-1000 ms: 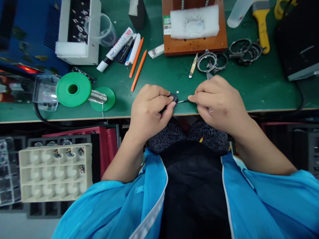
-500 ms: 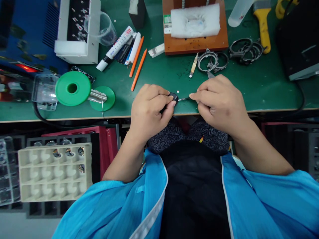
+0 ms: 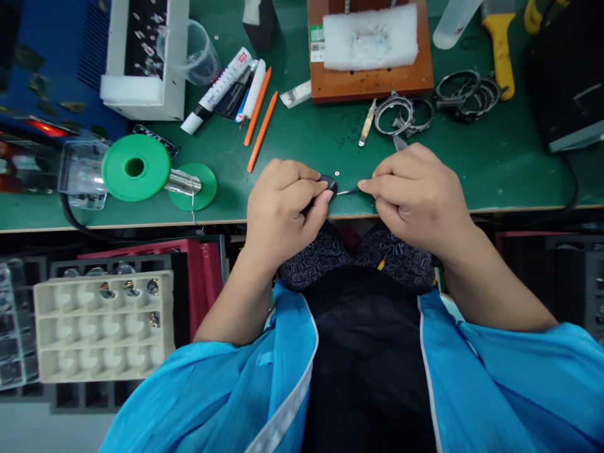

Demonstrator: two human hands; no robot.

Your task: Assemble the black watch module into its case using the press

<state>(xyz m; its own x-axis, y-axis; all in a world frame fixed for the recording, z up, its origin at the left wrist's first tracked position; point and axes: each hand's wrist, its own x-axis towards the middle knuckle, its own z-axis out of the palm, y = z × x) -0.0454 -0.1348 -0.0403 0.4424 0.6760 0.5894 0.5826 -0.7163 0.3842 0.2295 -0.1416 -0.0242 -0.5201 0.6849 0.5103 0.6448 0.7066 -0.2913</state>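
At the bench's front edge my left hand (image 3: 289, 204) is closed, pinching a small black round part (image 3: 332, 183) between thumb and fingers. Most of that part is hidden under the fingers. My right hand (image 3: 415, 192) is closed around slim dark tweezers (image 3: 350, 190), whose thin metal tip points left and meets the right rim of the black part. A tiny white ring (image 3: 336, 173) lies on the bench just beyond the tip. Past my right hand are several metal watch-case rings (image 3: 393, 114) and a small knife-like tool (image 3: 367, 123).
A green solder spool (image 3: 136, 167) stands at the left, near orange sticks (image 3: 262, 132) and a white marker (image 3: 217, 91). A brown block (image 3: 372, 89) bearing white foam sits at the back. The yellow-handled brush (image 3: 499, 53) lies back right. Below the bench is a cream tray (image 3: 104, 326).
The tweezers' tip has tilted slightly and its prongs look closer together. Both hands stay almost in place, with the black part still pinched in the left.
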